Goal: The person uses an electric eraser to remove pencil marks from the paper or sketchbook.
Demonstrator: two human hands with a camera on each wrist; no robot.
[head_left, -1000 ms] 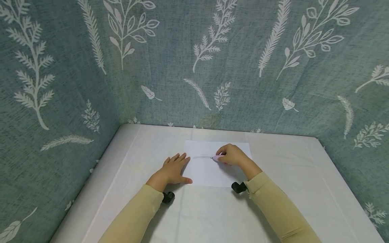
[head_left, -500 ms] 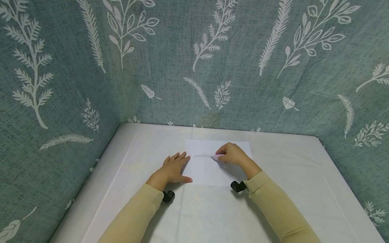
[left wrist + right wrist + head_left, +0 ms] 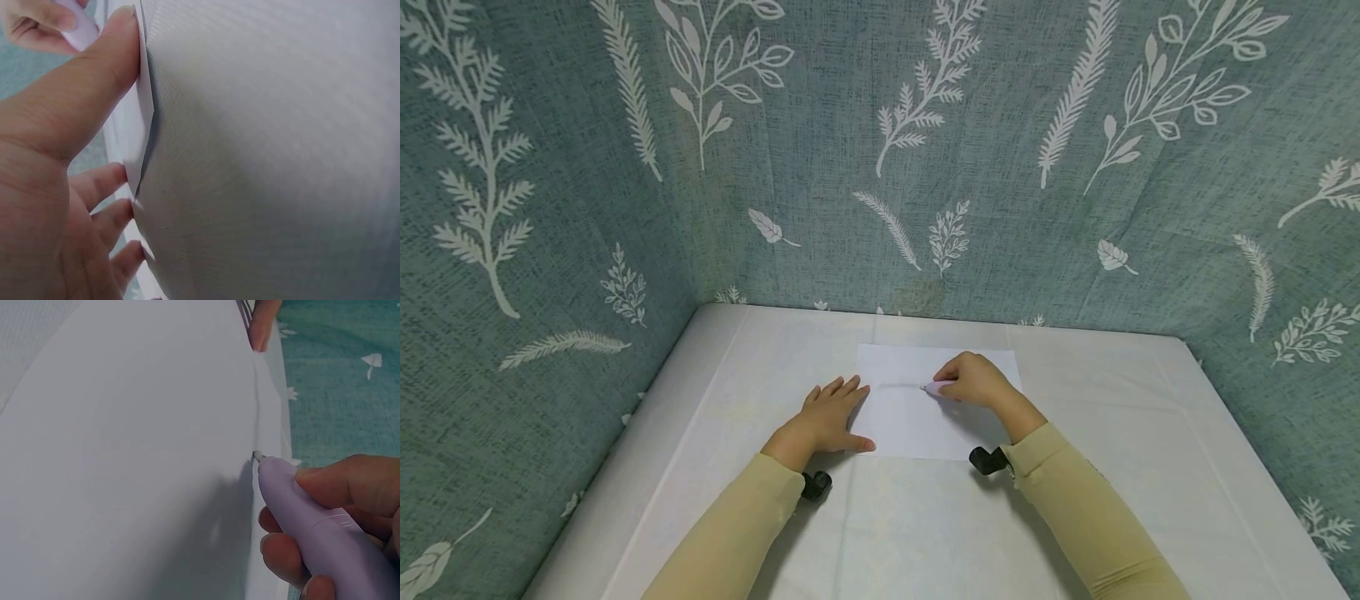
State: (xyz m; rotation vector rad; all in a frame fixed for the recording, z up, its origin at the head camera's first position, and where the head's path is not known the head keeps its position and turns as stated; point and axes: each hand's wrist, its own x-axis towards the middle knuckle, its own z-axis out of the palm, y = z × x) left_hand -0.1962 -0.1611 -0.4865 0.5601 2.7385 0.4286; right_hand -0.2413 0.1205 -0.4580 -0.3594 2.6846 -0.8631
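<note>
A white sheet of paper [image 3: 898, 425] lies on the white-covered table. My left hand [image 3: 831, 423] rests spread on the sheet's left edge, thumb near the front corner; in the left wrist view its thumb [image 3: 94, 81] presses that edge. My right hand [image 3: 973, 382] pinches a thick lavender pen-shaped tool [image 3: 312, 525] between thumb and fingers. The thin metal tip of the tool touches the paper, its exact kind unclear. From the tip a faint straight line [image 3: 897, 386] runs leftwards across the sheet; whether it is a mark or a cut I cannot tell.
The white tablecloth [image 3: 917, 533] surrounds the paper, with light creases. Green leaf-patterned fabric [image 3: 820, 250] stands behind the table and at both sides. A small black wrist camera [image 3: 987, 460] sits below the right wrist, and another black camera [image 3: 816, 486] below the left.
</note>
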